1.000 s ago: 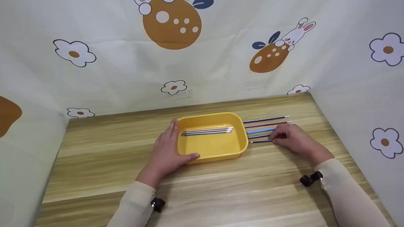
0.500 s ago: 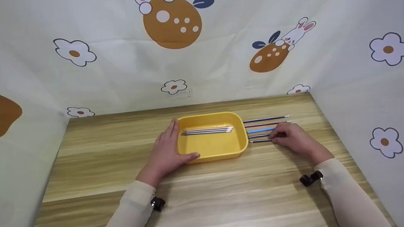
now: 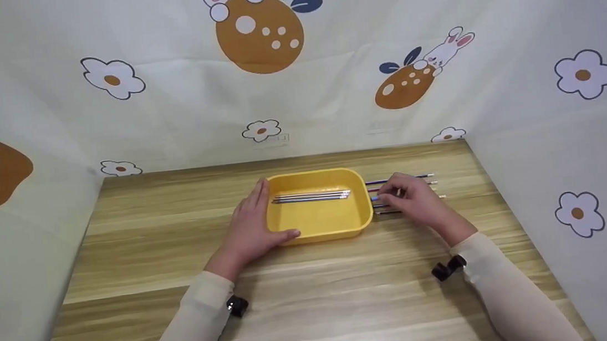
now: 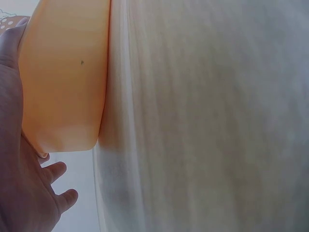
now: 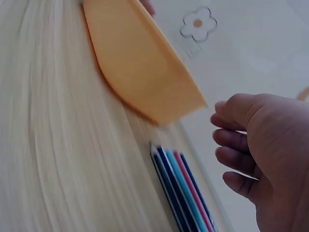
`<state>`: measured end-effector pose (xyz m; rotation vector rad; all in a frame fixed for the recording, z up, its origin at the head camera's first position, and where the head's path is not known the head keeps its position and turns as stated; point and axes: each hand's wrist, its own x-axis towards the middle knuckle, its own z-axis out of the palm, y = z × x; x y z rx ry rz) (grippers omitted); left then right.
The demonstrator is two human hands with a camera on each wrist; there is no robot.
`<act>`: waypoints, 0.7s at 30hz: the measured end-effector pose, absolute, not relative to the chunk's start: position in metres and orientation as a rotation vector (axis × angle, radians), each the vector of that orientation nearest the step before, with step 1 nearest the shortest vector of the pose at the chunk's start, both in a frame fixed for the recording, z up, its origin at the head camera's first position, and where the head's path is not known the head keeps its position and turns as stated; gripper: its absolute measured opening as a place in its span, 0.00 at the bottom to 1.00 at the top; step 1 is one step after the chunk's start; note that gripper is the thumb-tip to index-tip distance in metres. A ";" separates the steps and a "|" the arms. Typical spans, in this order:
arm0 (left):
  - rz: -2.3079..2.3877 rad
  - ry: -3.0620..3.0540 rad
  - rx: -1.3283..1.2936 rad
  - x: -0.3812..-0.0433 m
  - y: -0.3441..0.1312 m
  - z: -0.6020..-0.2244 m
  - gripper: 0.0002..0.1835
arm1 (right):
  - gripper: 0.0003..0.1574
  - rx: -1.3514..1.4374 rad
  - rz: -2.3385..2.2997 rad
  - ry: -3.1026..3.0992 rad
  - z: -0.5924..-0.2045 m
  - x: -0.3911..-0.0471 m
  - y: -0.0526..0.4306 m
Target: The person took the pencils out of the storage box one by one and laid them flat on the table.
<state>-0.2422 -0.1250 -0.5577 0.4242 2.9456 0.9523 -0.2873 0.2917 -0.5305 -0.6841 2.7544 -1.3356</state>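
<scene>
A yellow plastic box (image 3: 323, 233) stands on the table with several silvery pencils (image 3: 310, 197) lying in it. My left hand (image 3: 246, 227) holds its left end, thumb over the near rim and fingers at the far left corner. Right of the box lies a row of pencils: dark blue ones, a red pencil (image 5: 193, 186) and a light blue pencil (image 5: 185, 180) between them. Over this row is my right hand (image 3: 413, 198), fingers loosely bent. In the right wrist view this hand is apart from the pencils, with nothing seen in the fingers.
The wood-grain table (image 3: 316, 303) is closed in at the back and sides by a pale curtain (image 3: 175, 110) printed with rabbits and flowers. Each sleeve cuff carries a small black camera (image 3: 237, 306).
My right hand has come off the pencils nearest me and moved left and away from me, over the middle of the row. The left hand and the box have stayed put.
</scene>
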 end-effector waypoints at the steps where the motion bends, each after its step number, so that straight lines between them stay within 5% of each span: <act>1: 0.953 2.948 0.424 -0.242 -0.125 -0.557 0.78 | 0.06 -0.702 -1.335 2.751 -0.529 -0.288 0.285; 21: 0.961 2.945 0.442 -0.242 -0.123 -0.556 0.77 | 0.06 -0.975 -1.105 2.659 -0.509 -0.302 0.179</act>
